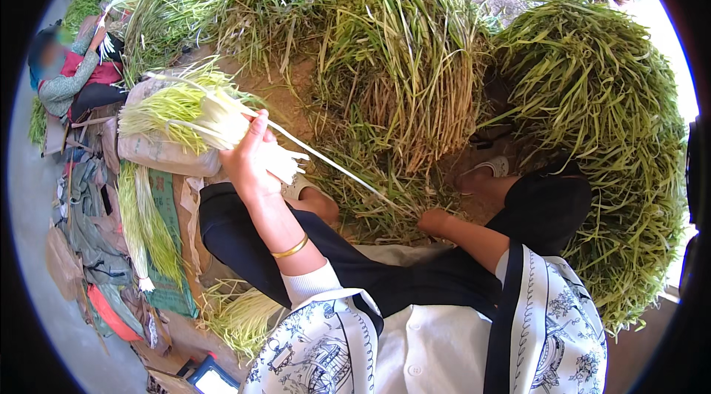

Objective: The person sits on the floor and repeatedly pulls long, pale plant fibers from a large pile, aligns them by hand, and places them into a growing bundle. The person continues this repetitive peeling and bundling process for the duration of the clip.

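My left hand (253, 158) is closed around a bundle of pale garlic chives (222, 116), white stalk ends towards me and yellow-green leaves to the left. One long white stalk (333, 165) runs from beside that bundle down to my right hand (436, 222), whose fingers are closed at its lower end, over cut leaves between my feet. Beneath the bundle, more yellow-green leaves lie on a stuffed pale sack (166, 152). Two long bundles of chives (141, 222) rest on a green woven bag (169, 244), left of my knee.
Large heaps of green leafy stalks stand ahead (400, 61) and to the right (600, 94). A co-worker (78, 72) sits at the far left, holding white stalks. More pale chives (244, 316) lie beside my left thigh, near a blue-framed device (214, 377). Crumpled cloths (94, 227) lie at the left.
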Action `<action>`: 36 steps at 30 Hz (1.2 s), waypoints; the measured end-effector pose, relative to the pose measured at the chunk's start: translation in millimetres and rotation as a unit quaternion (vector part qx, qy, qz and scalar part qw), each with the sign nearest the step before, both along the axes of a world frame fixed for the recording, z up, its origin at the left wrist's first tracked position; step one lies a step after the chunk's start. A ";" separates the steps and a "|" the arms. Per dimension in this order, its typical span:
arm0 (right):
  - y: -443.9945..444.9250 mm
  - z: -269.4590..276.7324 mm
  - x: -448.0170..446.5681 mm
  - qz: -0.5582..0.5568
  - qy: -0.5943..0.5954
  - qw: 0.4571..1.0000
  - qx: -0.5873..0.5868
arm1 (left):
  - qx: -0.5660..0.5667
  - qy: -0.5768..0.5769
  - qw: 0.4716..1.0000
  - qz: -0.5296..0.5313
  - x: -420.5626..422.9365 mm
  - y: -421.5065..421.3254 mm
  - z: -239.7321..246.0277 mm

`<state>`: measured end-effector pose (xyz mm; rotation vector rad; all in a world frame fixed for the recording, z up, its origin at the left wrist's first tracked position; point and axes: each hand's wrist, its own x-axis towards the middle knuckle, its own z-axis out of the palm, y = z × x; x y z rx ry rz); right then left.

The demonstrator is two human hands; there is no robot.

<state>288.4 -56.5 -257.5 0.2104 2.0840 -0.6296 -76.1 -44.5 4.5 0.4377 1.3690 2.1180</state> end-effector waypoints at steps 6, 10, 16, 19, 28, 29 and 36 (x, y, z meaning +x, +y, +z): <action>-11.5 -56.0 55.2 -0.114 -0.146 0.982 -0.043 | -0.002 -0.041 0.999 -0.011 -2.2 4.9 9.1; 37.7 113.1 -57.3 -0.152 0.055 0.986 -0.029 | 0.006 -0.023 1.000 -0.013 -6.8 -12.5 4.8; 65.1 190.9 -170.6 -0.465 0.416 0.763 -0.167 | -0.003 -0.084 0.995 -0.053 3.8 -1.5 7.4; 80.7 195.5 -186.7 -0.413 0.400 0.752 -0.322 | 0.009 -0.104 0.991 -0.089 -5.8 -3.2 -2.1; 158.0 246.7 -204.1 -0.529 0.448 0.646 -0.319 | -0.124 -0.138 0.922 -0.341 32.4 16.2 -62.4; 159.9 241.5 -206.3 -0.539 0.455 0.625 -0.335 | -0.122 -0.152 0.916 -0.351 34.4 20.8 -63.0; 83.0 182.1 -162.8 -0.580 0.436 0.621 -0.296 | -0.102 -0.182 0.939 -0.272 33.1 28.8 -77.9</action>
